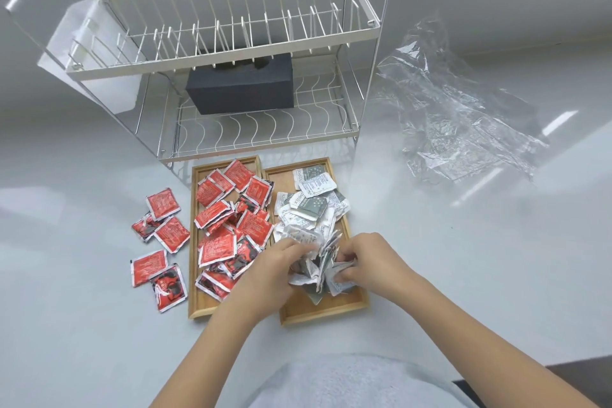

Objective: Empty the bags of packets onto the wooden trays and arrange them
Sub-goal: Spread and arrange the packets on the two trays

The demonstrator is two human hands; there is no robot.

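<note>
Two wooden trays lie side by side on the white table. The left tray (194,305) holds a loose heap of red packets (231,225). The right tray (331,311) holds white and grey-green packets (309,200), spread at its far end. Over the near half of the right tray, my left hand (268,270) and my right hand (367,262) grip a bunch of white packets (316,270) from both sides, standing them on edge. Several red packets (162,242) lie on the table left of the trays.
A white wire dish rack (231,43) stands behind the trays, with a black box (241,86) on its lower shelf. Crumpled clear plastic bags (460,116) lie at the right. A white sheet (89,53) lies behind the rack at the left.
</note>
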